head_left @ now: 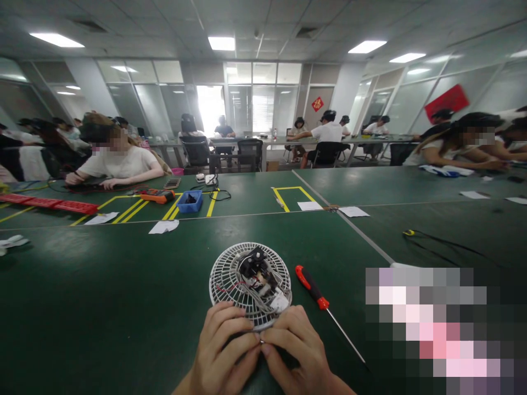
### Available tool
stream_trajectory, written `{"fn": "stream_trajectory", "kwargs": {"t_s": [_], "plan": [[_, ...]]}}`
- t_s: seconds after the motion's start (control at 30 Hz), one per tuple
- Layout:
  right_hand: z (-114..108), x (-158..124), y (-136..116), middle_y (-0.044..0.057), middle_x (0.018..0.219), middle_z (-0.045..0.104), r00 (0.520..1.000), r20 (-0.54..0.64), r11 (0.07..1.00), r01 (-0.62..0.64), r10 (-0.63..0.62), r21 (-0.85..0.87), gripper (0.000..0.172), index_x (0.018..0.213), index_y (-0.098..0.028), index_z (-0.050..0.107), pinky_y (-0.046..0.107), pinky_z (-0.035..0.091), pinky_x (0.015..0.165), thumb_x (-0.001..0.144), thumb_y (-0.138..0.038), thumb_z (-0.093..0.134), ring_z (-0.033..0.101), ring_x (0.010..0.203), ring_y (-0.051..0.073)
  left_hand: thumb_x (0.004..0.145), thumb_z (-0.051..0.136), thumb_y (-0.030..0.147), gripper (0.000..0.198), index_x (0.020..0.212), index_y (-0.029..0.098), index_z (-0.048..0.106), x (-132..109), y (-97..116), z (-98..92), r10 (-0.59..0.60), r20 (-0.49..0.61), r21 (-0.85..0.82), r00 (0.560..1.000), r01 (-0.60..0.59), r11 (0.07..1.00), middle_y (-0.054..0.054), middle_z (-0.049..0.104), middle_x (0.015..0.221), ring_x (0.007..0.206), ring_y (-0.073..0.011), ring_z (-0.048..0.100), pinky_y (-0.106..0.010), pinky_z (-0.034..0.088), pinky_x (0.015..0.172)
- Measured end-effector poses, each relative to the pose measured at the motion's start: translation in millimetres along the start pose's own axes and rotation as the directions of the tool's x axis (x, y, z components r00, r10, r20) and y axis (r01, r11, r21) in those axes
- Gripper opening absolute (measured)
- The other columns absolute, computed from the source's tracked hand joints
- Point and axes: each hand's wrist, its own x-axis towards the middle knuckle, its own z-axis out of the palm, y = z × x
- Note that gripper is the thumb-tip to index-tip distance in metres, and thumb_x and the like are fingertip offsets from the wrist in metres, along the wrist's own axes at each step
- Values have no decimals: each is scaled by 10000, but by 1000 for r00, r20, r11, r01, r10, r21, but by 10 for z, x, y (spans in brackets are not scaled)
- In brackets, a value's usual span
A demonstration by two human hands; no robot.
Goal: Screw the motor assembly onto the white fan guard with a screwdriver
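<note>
A round white fan grille (230,269) lies flat on the green table (102,307), with a black motor and loose wires (257,274) on top. My left hand (222,351) and my right hand (298,348) meet at the grille's near edge. Both are closed in a pinch on something tiny between the fingertips, too small to name. A red-handled screwdriver (315,291) lies just right of the grille, its thin shaft pointing toward me.
A blue parts tray (189,201), an orange tool (156,196), paper slips (163,226) and red strips (61,205) sit further back. A black cable (444,244) runs at the right. Several people work at surrounding tables. A blurred patch covers the lower right.
</note>
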Motion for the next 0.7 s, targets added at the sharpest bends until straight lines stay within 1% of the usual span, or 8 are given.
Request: {"fn": "stream_trajectory", "kwargs": {"t_s": [0.2, 0.33, 0.5, 0.7], "plan": [[-9, 13, -13, 19, 816, 683, 1000, 11, 1000, -16, 16, 13, 210, 982, -204, 652, 358, 434, 740, 879, -28, 601, 615, 749, 179, 897, 631, 76, 132, 947, 165, 716, 13, 28, -16, -16, 15, -24, 1000, 17, 1000, -46, 740, 895, 959, -196, 661, -397, 494, 1015], [-12, 11, -23, 18, 827, 701, 999, 34, 1000, -30, 31, -8, 198, 977, -207, 653, 368, 427, 755, 878, -44, 602, 625, 754, 183, 852, 629, 51, 152, 918, 168, 700, 54, 63, -11, -46, -5, -20, 999, 46, 999, -33, 751, 864, 906, -187, 671, -390, 494, 999], [-20, 15, -36, 17, 824, 700, 998, 57, 1000, -4, 5, -20, 207, 994, -209, 657, 365, 428, 746, 874, -50, 601, 622, 746, 181, 802, 622, 46, 167, 884, 184, 670, 78, 83, -8, -75, -12, -11, 997, 75, 997, -21, 747, 824, 856, -183, 682, -391, 497, 982], [-27, 11, -40, 27, 823, 693, 997, 82, 1000, -1, 2, -13, 212, 987, -194, 668, 369, 438, 742, 862, -42, 589, 621, 747, 181, 775, 596, 55, 149, 804, 201, 582, 45, 84, 20, -132, -5, -65, 991, 132, 989, -6, 701, 755, 781, -172, 664, -411, 502, 931]]}}
